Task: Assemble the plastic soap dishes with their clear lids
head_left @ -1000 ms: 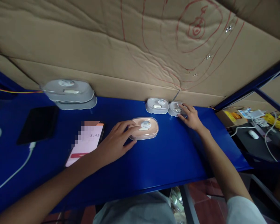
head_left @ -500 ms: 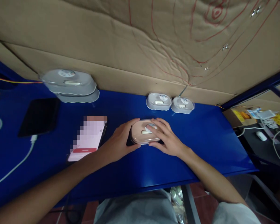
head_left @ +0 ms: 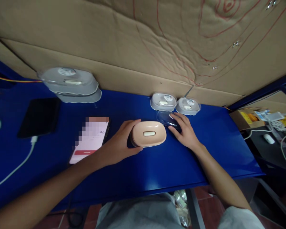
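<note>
A pinkish-beige oval container point(head_left: 154, 140) with a small cream oblong piece in its top sits on the blue table. My left hand point(head_left: 126, 140) grips its left end, thumb at the near side and fingers at the far side. To the right, my right hand point(head_left: 184, 132) holds a clear oval plastic lid point(head_left: 165, 118) bearing a round white label. The lid is beside the container, low over the table; whether it touches the surface I cannot tell. Just beyond it stand two small grey containers, one on the left point(head_left: 158, 106) and one on the right point(head_left: 184, 111), both under clear lids.
Larger grey lidded containers point(head_left: 85, 84) are stacked at the back left. A lit phone point(head_left: 90, 136) lies left of my left hand, near a dark tablet point(head_left: 39, 117) with a white cable. Cardboard point(head_left: 124, 54) walls the back. A mouse point(head_left: 268, 139) is on the right-hand black surface.
The clear lid has come off the pinkish-beige container and moved right with my right hand, toward the small grey containers. My left hand stays on the container.
</note>
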Demonstrator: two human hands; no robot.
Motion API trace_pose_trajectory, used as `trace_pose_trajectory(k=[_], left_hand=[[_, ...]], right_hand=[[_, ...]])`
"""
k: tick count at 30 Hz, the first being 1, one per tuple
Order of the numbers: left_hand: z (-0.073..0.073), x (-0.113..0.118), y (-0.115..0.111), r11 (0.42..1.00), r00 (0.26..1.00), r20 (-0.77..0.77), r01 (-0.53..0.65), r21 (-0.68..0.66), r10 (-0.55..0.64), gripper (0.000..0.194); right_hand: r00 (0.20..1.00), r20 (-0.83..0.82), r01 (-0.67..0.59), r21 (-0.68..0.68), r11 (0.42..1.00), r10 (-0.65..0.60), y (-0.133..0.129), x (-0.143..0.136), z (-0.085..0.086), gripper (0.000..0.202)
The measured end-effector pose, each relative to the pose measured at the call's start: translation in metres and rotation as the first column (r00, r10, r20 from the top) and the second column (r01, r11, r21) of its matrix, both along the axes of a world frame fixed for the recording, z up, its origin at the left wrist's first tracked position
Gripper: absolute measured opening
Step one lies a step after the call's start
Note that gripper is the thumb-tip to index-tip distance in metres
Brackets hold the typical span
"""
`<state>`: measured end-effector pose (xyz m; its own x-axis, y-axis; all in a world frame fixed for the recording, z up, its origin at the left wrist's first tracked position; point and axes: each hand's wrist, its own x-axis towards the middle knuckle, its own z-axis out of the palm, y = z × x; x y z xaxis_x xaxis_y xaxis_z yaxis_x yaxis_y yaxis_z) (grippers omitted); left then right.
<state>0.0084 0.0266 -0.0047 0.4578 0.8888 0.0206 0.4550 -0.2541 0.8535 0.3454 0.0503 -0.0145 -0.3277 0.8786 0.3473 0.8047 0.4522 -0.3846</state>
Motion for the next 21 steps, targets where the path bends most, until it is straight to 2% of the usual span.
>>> trace_pose_trajectory(k=[4,7,10,13,17,21], left_hand=[[-0.002,-0.001,0.0,0.992,0.983,0.181,-0.003,-0.128,0.026,0.089],[-0.002,0.002,-0.001,0.97,0.963,0.264,0.022,-0.241,0.044,0.093],[0.0,0.005,-0.002,0.944,0.938,0.339,0.05,-0.326,0.067,0.097],[-0.001,0.005,0.0,0.909,0.907,0.411,0.089,-0.408,0.096,0.102],[-0.007,0.004,0.006,0.86,0.883,0.45,0.121,-0.496,0.136,0.112],[-0.006,0.004,0.007,0.832,0.865,0.465,0.109,-0.544,0.19,0.106]], right_hand=[[0.995,0.09,-0.031,-0.002,1.0,0.031,-0.005,-0.002,0.004,0.052],[0.974,0.098,-0.206,0.018,0.978,0.203,-0.018,-0.018,0.013,0.052],[0.922,0.117,-0.367,-0.039,0.929,0.369,-0.03,-0.039,0.019,0.064],[0.92,0.096,-0.378,-0.049,0.925,0.381,-0.036,-0.051,0.019,0.06],[0.929,0.031,-0.367,-0.027,0.93,0.368,-0.035,-0.052,0.014,0.05],[0.926,-0.105,-0.368,-0.026,0.93,0.363,-0.035,-0.051,0.012,0.043]])
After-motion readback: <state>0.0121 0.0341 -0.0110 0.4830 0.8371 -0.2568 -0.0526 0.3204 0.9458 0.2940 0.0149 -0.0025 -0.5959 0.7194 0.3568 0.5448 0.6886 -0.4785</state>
